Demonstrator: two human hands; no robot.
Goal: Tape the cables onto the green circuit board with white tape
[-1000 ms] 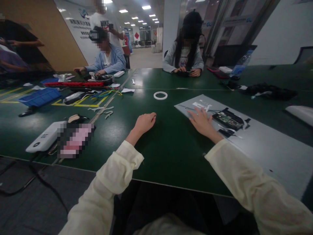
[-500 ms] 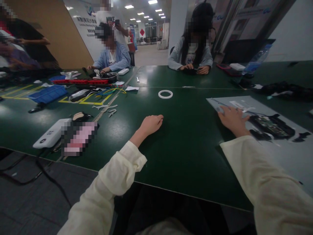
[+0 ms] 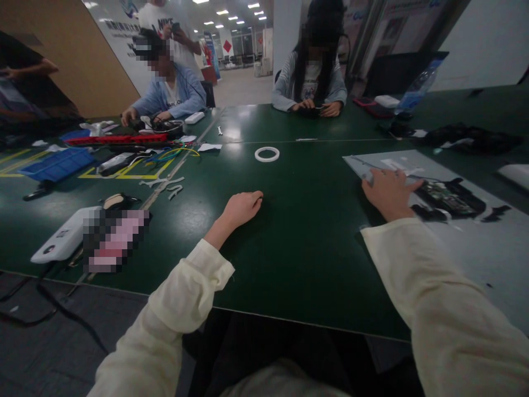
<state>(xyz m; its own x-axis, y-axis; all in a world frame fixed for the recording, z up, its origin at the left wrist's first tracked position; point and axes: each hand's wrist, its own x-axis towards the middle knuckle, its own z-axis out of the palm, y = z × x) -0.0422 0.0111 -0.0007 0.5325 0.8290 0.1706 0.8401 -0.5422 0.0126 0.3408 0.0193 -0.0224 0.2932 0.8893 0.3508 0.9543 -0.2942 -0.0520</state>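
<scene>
My left hand rests on the dark green table, fingers curled in a loose fist with nothing visible in it. My right hand lies on the near left edge of a large grey panel, fingers spread flat over it. Just right of that hand, a green circuit board with black parts and thin wires sits on the panel. A white ring lies on the table beyond my hands.
A white device and cables lie at the left. Further back are a blue tray, a red strip and coloured wires. Two people sit across the table; another stands behind. A water bottle and black items sit at the far right.
The grey panel with the circuit board has slid to the right under my right hand. My left hand has stayed where it was, and the view has shifted slightly.
</scene>
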